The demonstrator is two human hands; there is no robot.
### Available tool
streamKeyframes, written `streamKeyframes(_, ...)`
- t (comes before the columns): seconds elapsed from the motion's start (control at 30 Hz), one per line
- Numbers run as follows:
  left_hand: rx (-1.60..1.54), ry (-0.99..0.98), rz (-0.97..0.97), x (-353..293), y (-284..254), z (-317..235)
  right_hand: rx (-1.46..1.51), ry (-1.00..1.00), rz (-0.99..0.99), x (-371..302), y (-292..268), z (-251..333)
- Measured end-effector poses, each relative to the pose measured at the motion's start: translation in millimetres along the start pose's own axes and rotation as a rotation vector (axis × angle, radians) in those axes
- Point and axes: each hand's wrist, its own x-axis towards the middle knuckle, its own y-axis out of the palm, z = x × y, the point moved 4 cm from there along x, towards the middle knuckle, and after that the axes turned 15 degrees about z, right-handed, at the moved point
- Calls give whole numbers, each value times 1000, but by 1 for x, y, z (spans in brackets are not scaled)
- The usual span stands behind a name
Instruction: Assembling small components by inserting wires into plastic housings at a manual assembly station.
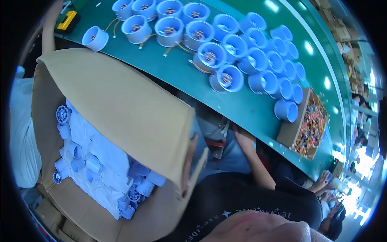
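Note:
A large open cardboard box (113,92) stands tilted at my left, beside the table. Small white plastic round housings (94,164) lie in it on and around a crumpled white plastic sheet (100,141). My left hand (190,161) shows as a narrow strip against the box's right rim, with its fingers mostly hidden by the cardboard. My right hand (240,135) is low at the near edge of the green table (169,68); its fingers are out of sight below that edge. A red object (217,143) lies near it, its kind unclear.
Rows of white plastic cups (200,33), several with copper-coloured motor coils and wires inside, stand on the table. At its right end is a small carton (310,125) heaped with wired parts. Co-workers' arms show at the upper left and far right. A yellow-and-black tool (68,20) lies upper left.

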Motion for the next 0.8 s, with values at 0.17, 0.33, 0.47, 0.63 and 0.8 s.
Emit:
streamKeyframes(0.17,300,-111,74,-5,0,-26,66,-47,-147,-15,-5,-13)
streamKeyframes(0.33,59,506,397,-47,-7,-100,-12,-82,-371,-26,5,-44)
streamKeyframes(0.47,-435,984,364,-117,-79,-247,79,-155,-500,-16,19,-83)
streamKeyframes(0.63,-89,1119,-267,-73,-56,-320,114,-209,-731,-62,5,-84)
streamKeyframes(0.8,22,1000,-138,-68,-42,-333,547,-633,-431,-178,-65,-76)
